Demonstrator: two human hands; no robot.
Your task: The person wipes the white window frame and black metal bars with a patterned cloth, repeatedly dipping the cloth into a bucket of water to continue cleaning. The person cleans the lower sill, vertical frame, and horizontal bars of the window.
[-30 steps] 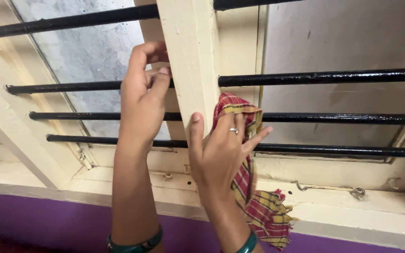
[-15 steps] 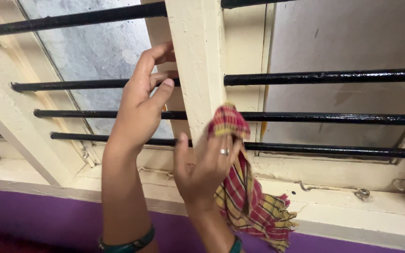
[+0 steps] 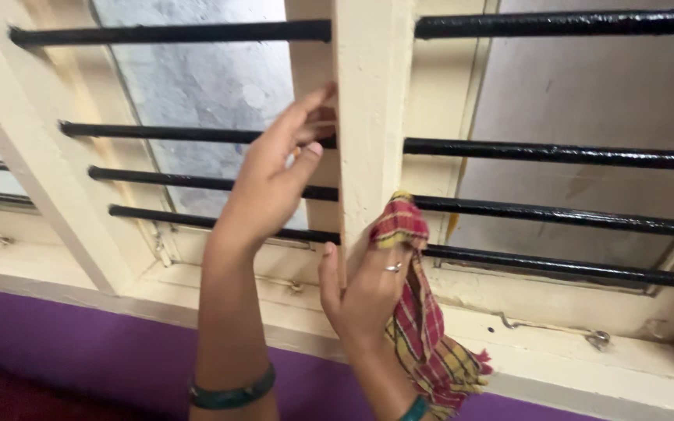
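My right hand (image 3: 364,288) presses a red and yellow checked cloth (image 3: 423,327) against the cream vertical post (image 3: 372,117) of the window frame, low down near the bottom black bar (image 3: 571,269). The cloth's loose end hangs below the hand over the sill. A ring shows on one finger. My left hand (image 3: 274,183) is raised with fingers spread, its fingertips touching the left side of the post by the second black bar (image 3: 173,134). It holds nothing. Green bangles sit on both wrists.
Black horizontal bars (image 3: 165,33) cross the window on both sides of the post. A cream sill (image 3: 555,366) with a small metal latch (image 3: 598,339) runs below. Under the sill the wall is purple (image 3: 64,335). A slanted cream frame member (image 3: 33,148) stands at left.
My right hand has slid down the post with the cloth, which has bunched up under the fingers. My left hand has shifted slightly up and stays against the post.
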